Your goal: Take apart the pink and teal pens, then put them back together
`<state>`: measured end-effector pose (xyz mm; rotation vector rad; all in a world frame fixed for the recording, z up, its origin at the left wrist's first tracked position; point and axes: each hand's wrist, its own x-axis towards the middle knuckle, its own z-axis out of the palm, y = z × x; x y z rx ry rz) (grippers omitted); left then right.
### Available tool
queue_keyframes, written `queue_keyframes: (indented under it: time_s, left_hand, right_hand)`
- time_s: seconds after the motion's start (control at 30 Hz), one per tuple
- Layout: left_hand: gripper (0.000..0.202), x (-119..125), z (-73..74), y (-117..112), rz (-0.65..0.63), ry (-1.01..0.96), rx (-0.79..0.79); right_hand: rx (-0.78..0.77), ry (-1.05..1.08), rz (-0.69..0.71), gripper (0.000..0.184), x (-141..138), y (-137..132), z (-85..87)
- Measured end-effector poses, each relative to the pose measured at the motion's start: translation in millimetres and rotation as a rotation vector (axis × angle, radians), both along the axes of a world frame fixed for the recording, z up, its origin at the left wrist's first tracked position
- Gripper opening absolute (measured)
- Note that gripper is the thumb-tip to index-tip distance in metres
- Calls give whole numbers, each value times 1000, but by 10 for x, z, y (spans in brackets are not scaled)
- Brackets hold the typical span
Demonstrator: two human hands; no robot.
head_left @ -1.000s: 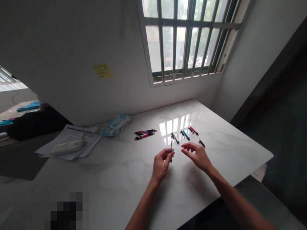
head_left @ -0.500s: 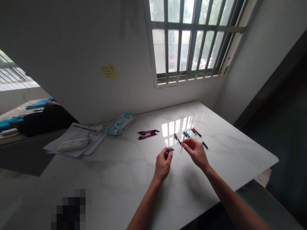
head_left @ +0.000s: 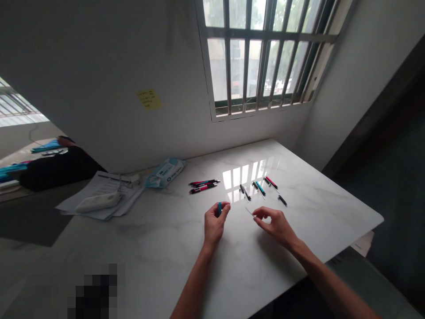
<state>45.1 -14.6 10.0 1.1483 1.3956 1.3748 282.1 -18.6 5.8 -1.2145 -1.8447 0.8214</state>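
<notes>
Teal barrel (head_left: 219,208), apparently part of a pen, sat in the person's left hand (head_left: 214,226), gripped between curled fingers and thumb; only a short length of it showed. Its long axis ran roughly straight up the view. Whether it stood up from the table or pointed forward, I could not tell.

Right hand (head_left: 275,223): thumb and forefinger pinched a thin pale rod (head_left: 249,212), probably a refill, near one end. The free end pointed leftward and away from the body, and stopped short of the left fingertips. Remaining fingers bent, nothing else visible in them.

Key relation, in my judgement: the angle between these two axes. The rod slanted across the space between the hands, while the barrel did not share that slant. The rod lay to the right of the barrel, near it but apart; the hands did not touch.

Loose parts on the marble-patterned table (head_left: 159,248) all lay beyond the hands, the right hand nearer to most. A black piece (head_left: 282,200) was closest to it. Farther out, a dark barrel (head_left: 247,192), a second teal-coloured tube (head_left: 259,188) and a red barrel (head_left: 271,182) lay in a row, slanted alike. Beyond the left hand, a cluster of pens (head_left: 203,188) lay nearly crosswise.
</notes>
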Motion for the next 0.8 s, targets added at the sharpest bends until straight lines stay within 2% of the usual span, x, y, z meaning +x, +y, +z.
queue_keyframes:
  time_s: [0.13, 0.23, 0.3, 0.47, 0.6, 0.8]
  left_hand:
    - [34, -52, 23, 3, 2, 132, 19]
    - [29, 20, 11, -17, -99, 245, -18]
    - [27, 119, -10, -25, -171, 299, -53]
    - [16, 470, 18, 21, -337, 464, -103]
    - [10, 840, 108, 169, -392, 556, -133]
    - [9, 1443, 81, 472, -393, 694, -183]
  right_hand:
    - [0, -51, -286, 23, 696, 145, -139]
    - [13, -126, -473, 26, 1110, 308, -230]
    - [0, -165, -510, 26, 1250, 392, -286]
    - [14, -195, -432, 27, 1295, 479, -407]
    - [65, -157, -493, 27, 1316, 513, -501]
    - [120, -227, -412, 25, 1320, 561, -575]
